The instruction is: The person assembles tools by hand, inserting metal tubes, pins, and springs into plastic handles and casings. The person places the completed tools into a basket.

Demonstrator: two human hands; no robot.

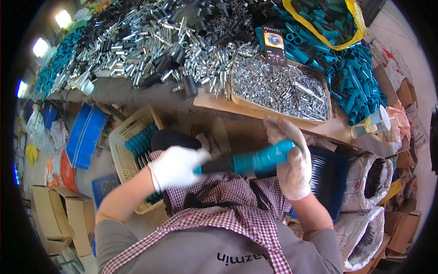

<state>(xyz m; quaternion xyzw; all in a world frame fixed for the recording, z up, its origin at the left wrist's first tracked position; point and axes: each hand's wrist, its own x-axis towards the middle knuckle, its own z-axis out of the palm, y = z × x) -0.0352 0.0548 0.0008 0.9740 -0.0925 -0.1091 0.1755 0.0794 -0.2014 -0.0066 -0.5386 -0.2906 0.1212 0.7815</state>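
A teal cylindrical part with a black section (260, 160) lies nearly level in front of my body, over the apron. My left hand (179, 168), in a white glove, is closed around its dark end; motion blurs the fingers, and a bit of teal shows beside them. At the other end, my right hand (294, 171), in a soiled white glove, grips the teal end against its palm. Beyond the hands, on the bench, is a shallow tray (278, 112) heaped with small metal pins and parts.
Piles of metal tubes (132, 55) and teal sleeves (358, 82) cover the bench around a dark handheld device (274, 45). A yellow-rimmed bag (360, 23) holds teal parts. Below are a cream basket (119, 153), blue bins (85, 137) and white sacks (360, 230).
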